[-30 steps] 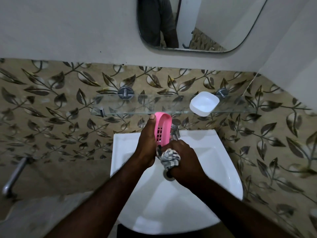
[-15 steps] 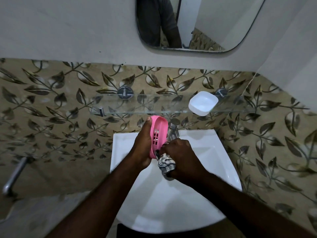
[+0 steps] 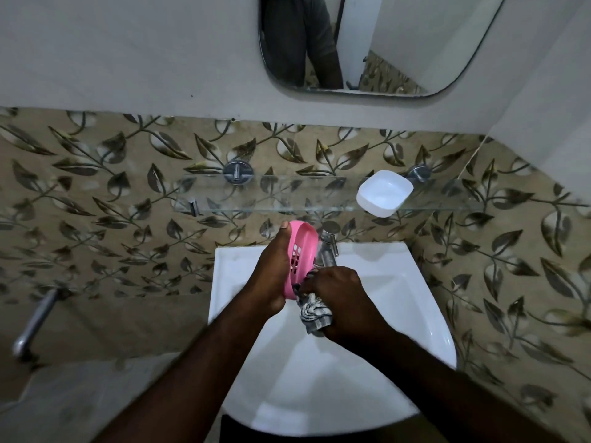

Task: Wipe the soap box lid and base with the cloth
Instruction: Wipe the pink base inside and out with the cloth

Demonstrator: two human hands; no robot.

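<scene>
Plainly the job is under way but not finished. At the left, the left hand (image 3: 271,276) grips the pink slotted piece (image 3: 303,244) of the soap box, with the thumb lying up along its near rim and the fingers curled behind it, out of sight. It holds the piece tilted on edge over the back of the white sink (image 3: 428,314), just in front of the tap (image 3: 327,251).

At the lower end of that pink piece is the cloth (image 3: 315,313), a striped grey-and-white rag bunched into a wad and touching the plastic. The right hand (image 3: 339,292) is closed tight round the wad, knuckles up, and presses it against the bottom corner. So the wiping is on this half, and by my reckoning only its lower end is being reached; the upper rim and the slots show no cloth on them. Whether they are clean I cannot tell.

Further right and higher, the white piece (image 3: 383,193) sits hollow side up on the glass shelf (image 3: 271,193), near its front edge and well apart from both hands. Nothing shows whether it has had its wipe — it looks dry and plain, but that proves little. I judge that at least the rest of the pink piece is left to do, possibly the white one too, and then the two put back together.
</scene>
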